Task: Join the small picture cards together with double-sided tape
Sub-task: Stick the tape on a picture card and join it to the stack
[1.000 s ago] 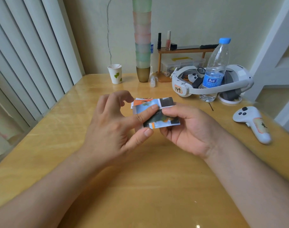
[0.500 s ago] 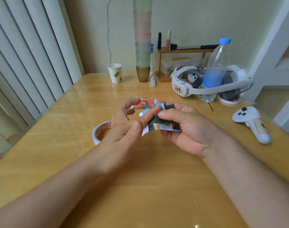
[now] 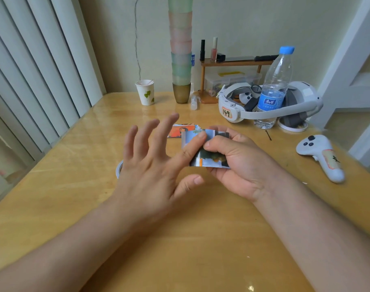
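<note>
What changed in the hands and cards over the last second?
The left hand spread its fingers, only the forefinger now pressing the held cards; it uncovered the tape roll. The right hand still grips the cards. The orange card stayed on the table.

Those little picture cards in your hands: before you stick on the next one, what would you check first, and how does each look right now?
1. Joined cards firmly held: ok, the right hand grips them.
2. Seam being pressed: ok, the left hand has its index finger straight on the cards, other fingers spread.
3. Next card within reach: ok, an orange card lies on the table just behind the hands.
4. Tape roll at hand: ok, but mostly hidden under the left hand.
5. Cards aligned and bonded: cannot tell, fingers cover the join.
6. Tape already on the next card: cannot tell.
</note>
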`<state>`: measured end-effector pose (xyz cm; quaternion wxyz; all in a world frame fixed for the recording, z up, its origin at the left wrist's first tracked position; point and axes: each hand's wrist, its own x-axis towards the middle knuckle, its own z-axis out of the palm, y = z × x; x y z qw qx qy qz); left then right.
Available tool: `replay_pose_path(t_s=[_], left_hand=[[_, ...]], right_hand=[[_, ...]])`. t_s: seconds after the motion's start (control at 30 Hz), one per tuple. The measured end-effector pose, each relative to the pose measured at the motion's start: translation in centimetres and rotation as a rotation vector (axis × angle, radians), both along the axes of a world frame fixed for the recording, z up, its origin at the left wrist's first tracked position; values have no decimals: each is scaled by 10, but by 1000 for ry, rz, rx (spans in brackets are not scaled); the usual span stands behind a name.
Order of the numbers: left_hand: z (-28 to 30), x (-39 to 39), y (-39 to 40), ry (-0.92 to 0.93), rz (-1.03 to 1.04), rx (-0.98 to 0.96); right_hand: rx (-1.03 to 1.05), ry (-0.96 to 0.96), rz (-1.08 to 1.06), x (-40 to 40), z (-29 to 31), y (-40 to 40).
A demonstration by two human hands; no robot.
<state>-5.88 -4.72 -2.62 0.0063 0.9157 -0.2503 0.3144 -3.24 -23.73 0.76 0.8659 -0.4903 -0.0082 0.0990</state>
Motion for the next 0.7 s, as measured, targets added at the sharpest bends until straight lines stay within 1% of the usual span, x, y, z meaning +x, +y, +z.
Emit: replay_pose_path(t_s=[0.03, 0.1, 0.17, 0.2, 0.27, 0.33, 0.37, 0.4, 0.43, 0.5, 0.57, 0.63, 0.67, 0.7], left_hand=[[1, -2, 2, -32, 41, -7], [3, 1, -2, -17, 115, -18], [5, -1, -10, -7, 158, 29], [4, -3, -11, 42, 181, 42], [3, -4, -8, 220, 205, -4], [-1, 2, -1, 434, 162, -146], [-4, 5, 4, 509, 114, -223], [-6, 6, 8, 544, 61, -288], [-5, 6, 10, 548, 4, -372], [-1, 8, 8, 538, -93, -623], [3, 9, 3, 562, -187, -1003], [10, 10, -1, 655, -271, -1409], [15, 8, -3, 694, -296, -1536], [18, 7, -5, 712, -303, -1598]], right_hand=[[6, -12, -10, 0, 1, 0], [11, -37, -47, -2, 1, 1], [-43, -67, -120, -3, 0, 4], [-80, -86, -163, -4, 0, 7], [-109, -121, -222, -4, 0, 9], [-104, -150, -239, -3, 4, 7], [-98, -161, -232, -3, 6, 5], [-88, -163, -219, -3, 7, 3], [-80, -154, -202, -3, 7, 1], [-84, -128, -171, -3, 5, 0], [-96, -109, -165, -2, 4, 1], [-92, -102, -174, 0, 3, 0], [-87, -101, -176, 1, 3, -1], [-84, -99, -174, 1, 3, -1]])
